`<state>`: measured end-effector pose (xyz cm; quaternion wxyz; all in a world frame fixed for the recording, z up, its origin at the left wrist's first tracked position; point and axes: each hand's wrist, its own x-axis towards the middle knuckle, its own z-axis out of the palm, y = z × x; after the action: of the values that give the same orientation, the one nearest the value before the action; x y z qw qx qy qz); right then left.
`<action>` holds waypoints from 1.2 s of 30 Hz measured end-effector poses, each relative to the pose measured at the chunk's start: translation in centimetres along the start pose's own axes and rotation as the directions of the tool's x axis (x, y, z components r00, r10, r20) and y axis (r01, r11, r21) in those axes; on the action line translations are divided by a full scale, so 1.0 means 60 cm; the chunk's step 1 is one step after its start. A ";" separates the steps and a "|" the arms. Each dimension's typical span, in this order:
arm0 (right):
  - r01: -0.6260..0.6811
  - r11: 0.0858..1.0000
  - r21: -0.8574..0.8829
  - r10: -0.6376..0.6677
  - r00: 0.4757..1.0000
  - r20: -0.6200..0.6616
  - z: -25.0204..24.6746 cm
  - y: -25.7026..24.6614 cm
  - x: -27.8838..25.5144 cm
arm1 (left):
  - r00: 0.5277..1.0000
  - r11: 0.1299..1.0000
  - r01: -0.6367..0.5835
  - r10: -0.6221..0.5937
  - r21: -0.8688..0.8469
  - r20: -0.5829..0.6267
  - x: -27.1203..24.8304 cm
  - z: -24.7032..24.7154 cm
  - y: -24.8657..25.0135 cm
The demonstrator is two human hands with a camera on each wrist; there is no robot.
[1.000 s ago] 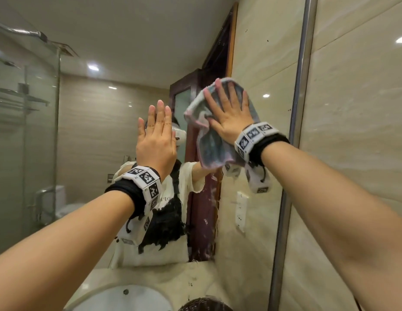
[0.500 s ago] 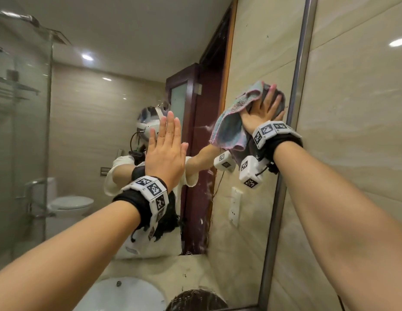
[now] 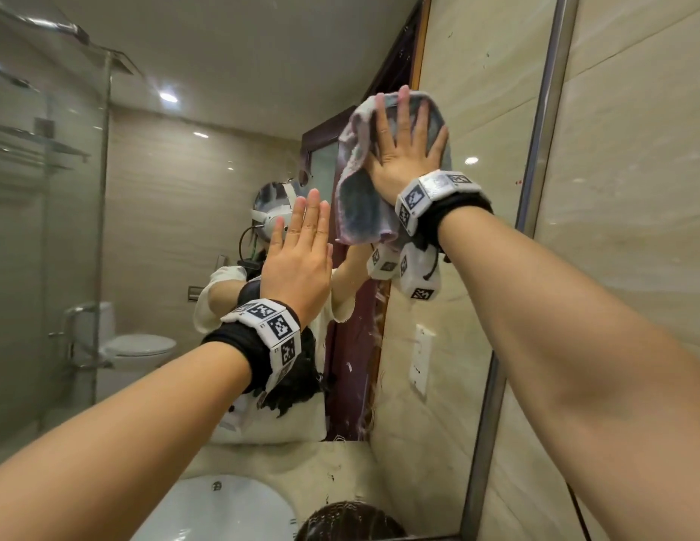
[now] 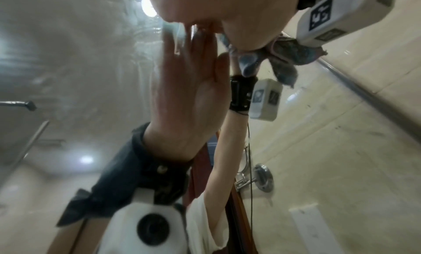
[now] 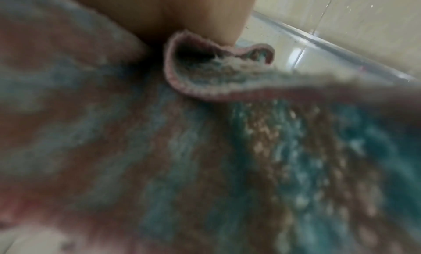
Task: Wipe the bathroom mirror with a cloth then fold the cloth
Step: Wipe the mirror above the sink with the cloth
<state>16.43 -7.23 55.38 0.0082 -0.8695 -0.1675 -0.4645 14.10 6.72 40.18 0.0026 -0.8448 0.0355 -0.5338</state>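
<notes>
A large wall mirror [image 3: 165, 236] fills the head view, edged on the right by a metal frame strip [image 3: 536, 150]. My right hand [image 3: 405, 150] presses a blue-grey cloth with a pink hem [image 3: 358, 197] flat against the upper glass, fingers spread and straight. The cloth hangs below the palm and fills the right wrist view [image 5: 205, 149]. My left hand [image 3: 301, 251] lies flat on the glass lower and to the left, fingers straight and together. In the left wrist view its palm [image 4: 177, 14] meets its own reflection, with the cloth [image 4: 280, 52] beyond.
A white basin [image 3: 223, 509] and a beige counter [image 3: 321, 462] lie below the mirror. A tiled wall [image 3: 633, 189] stands right of the frame. Reflected are a toilet [image 3: 141, 345], a glass shower screen, a dark door and a person wearing a headset.
My right hand slid the cloth from the mirror's right edge back to the left and slightly up, its fingers now spread. The left hand stayed flat on the glass.
</notes>
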 end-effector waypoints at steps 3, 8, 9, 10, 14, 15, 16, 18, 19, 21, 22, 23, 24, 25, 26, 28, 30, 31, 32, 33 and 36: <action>0.081 0.996 -0.031 -0.081 0.997 0.004 0.008 0.001 -0.007 | 1.000 1.000 -0.005 0.006 -0.017 0.026 -0.001 -0.005 -0.004; 0.213 0.975 -0.068 -0.208 0.976 0.069 0.062 0.015 -0.082 | 0.998 0.999 -0.038 0.037 0.034 0.043 -0.010 -0.007 -0.018; 0.223 0.973 -0.067 -0.216 0.972 0.093 0.073 0.019 -0.103 | 0.998 0.999 -0.039 0.037 0.030 0.046 -0.010 -0.008 -0.016; 0.231 0.970 -0.072 -0.221 0.968 0.118 0.082 0.023 -0.121 | 0.998 0.999 -0.035 0.034 0.028 0.051 -0.010 -0.008 -0.013; 0.253 0.964 -0.075 -0.237 0.955 0.176 0.092 0.041 -0.147 | 0.997 0.999 -0.029 0.027 0.031 0.072 -0.010 -0.007 -0.012; 0.247 0.966 -0.070 -0.232 0.956 0.179 0.090 0.044 -0.143 | 0.997 0.999 -0.034 0.032 0.031 0.073 -0.010 -0.006 -0.014; 0.212 0.976 -0.050 -0.200 0.964 0.176 0.086 0.050 -0.137 | 0.996 0.999 -0.038 0.035 0.031 0.077 -0.011 -0.006 -0.014; 0.036 0.999 0.024 -0.039 0.989 0.143 0.075 0.071 -0.121 | 0.996 0.999 -0.041 0.038 0.035 0.087 -0.012 -0.002 -0.016; -0.077 0.995 0.061 0.070 0.991 0.116 0.070 0.086 -0.114 | 0.996 0.998 -0.043 0.040 0.036 0.085 -0.012 0.000 -0.016; -0.213 0.973 0.086 0.207 0.975 0.077 0.067 0.111 -0.108 | 0.996 0.998 -0.046 0.043 0.045 0.074 -0.012 0.002 -0.016; -0.223 0.973 0.063 0.220 0.974 0.051 0.070 0.118 -0.109 | 0.997 0.998 -0.046 0.042 0.052 0.069 -0.012 0.004 -0.017; -0.219 0.975 0.036 0.218 0.976 0.015 0.074 0.120 -0.110 | 0.997 0.998 -0.046 0.043 0.054 0.062 -0.012 0.007 -0.018; -0.218 0.976 0.019 0.218 0.976 -0.011 0.077 0.120 -0.111 | 0.998 0.998 -0.045 0.043 0.051 0.054 -0.012 0.010 -0.018; -0.219 0.976 0.014 0.219 0.976 -0.021 0.080 0.119 -0.111 | 0.998 0.998 -0.044 0.042 0.051 0.043 -0.012 0.012 -0.019; -0.217 0.976 0.007 0.217 0.976 -0.014 0.083 0.118 -0.112 | 0.999 0.998 -0.042 0.040 0.056 0.037 -0.012 0.013 -0.019; -0.190 0.981 -0.029 0.190 0.982 0.016 0.085 0.117 -0.117 | 0.999 0.997 -0.042 0.040 0.068 0.032 -0.012 0.015 -0.019; -0.119 0.990 -0.071 0.123 0.991 0.053 0.087 0.105 -0.133 | 0.999 0.997 -0.039 0.037 0.064 0.032 -0.012 0.015 -0.016; -0.062 0.995 -0.081 0.068 0.994 0.083 0.092 0.094 -0.145 | 0.999 0.998 -0.036 0.034 0.059 0.033 -0.012 0.015 -0.015; 0.015 0.997 -0.075 -0.006 0.993 0.119 0.099 0.081 -0.161 | 0.999 0.998 -0.035 0.033 0.054 0.031 -0.012 0.015 -0.014; 0.111 0.992 -0.062 -0.101 0.984 0.150 0.111 0.068 -0.178 | 0.999 0.998 -0.036 0.035 0.050 0.024 -0.012 0.015 -0.014; 0.329 0.940 -0.090 -0.305 0.929 0.210 0.138 0.042 -0.218 | 0.999 0.999 -0.037 0.036 0.039 0.022 -0.011 0.015 -0.016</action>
<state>17.15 -11.90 40.44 -0.1370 -0.8707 -0.2767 -0.3827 14.68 7.71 39.24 0.0295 -0.8494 0.0405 -0.5254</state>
